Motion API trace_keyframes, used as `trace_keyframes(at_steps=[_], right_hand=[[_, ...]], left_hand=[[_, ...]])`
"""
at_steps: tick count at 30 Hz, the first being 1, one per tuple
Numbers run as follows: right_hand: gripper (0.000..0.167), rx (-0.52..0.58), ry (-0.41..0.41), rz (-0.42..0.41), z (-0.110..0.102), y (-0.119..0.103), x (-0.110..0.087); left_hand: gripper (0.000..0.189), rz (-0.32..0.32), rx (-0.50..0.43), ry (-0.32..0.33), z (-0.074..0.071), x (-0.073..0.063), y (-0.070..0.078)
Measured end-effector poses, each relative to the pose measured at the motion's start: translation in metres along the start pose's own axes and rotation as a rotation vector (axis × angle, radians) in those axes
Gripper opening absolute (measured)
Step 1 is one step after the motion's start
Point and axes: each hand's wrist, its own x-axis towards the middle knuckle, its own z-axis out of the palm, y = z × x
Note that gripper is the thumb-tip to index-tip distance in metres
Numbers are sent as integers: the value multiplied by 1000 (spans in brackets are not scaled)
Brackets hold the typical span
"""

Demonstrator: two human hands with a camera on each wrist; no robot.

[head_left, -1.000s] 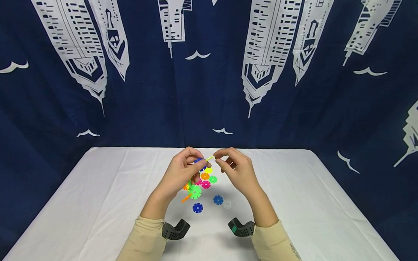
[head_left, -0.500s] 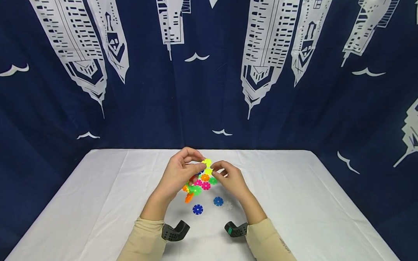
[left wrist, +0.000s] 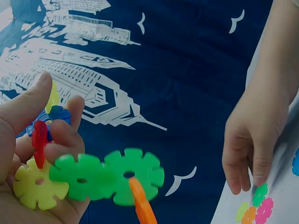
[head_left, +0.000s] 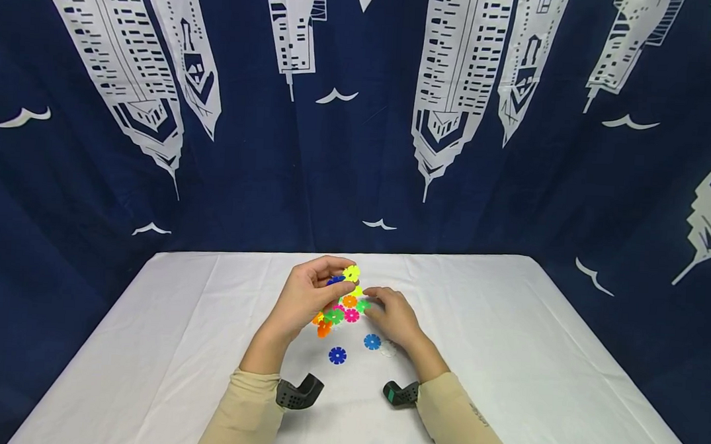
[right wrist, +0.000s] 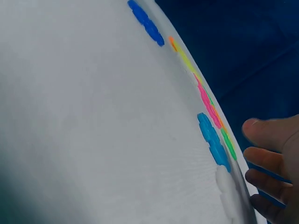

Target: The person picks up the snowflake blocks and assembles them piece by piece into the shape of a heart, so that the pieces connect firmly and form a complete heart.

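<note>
My left hand (head_left: pixel 300 298) holds up a linked chain of notched plastic discs. In the left wrist view the chain has a yellow disc (left wrist: pixel 32 189), a red one (left wrist: pixel 40 140), a blue one (left wrist: pixel 39 128), two joined green discs (left wrist: pixel 140 163) and an orange disc (left wrist: pixel 144 205) seen edge-on. Thumb and fingertips pinch a bright yellow disc (head_left: pixel 351 273) at its top end. My right hand (head_left: pixel 397 320), fingers loosely bent, hovers beside a loose green disc (head_left: pixel 363 306); whether it touches that disc cannot be told. Nothing shows between its fingers in the right wrist view.
Pink (head_left: pixel 351 315), orange (head_left: pixel 349 301) and yellow discs lie clustered below the hands. Nearer me are a dark blue disc (head_left: pixel 337 355), a lighter blue disc (head_left: pixel 372 342) and a clear one (head_left: pixel 388 348). A patterned navy curtain (head_left: pixel 358 149) hangs behind the white table (head_left: pixel 540 362).
My right hand has come away from the yellow disc at the chain's end and moved down toward the loose discs. The left hand still holds the chain, now turned so the yellow disc faces up.
</note>
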Motion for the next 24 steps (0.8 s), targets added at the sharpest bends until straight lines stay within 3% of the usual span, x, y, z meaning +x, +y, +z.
trace_keyframes(at_steps=[4,11,24], right_hand=[[45,-22,-12,2,3,4,-2],[48,-34,-21,-13,5,6,-3],[42,-58,2,-72,8,7,-3]], left_hand=[[32,22,33,10,0,0,-1],[34,52,13,-12,-1,0,0],[32,34,65,-3,0,-1,-1]])
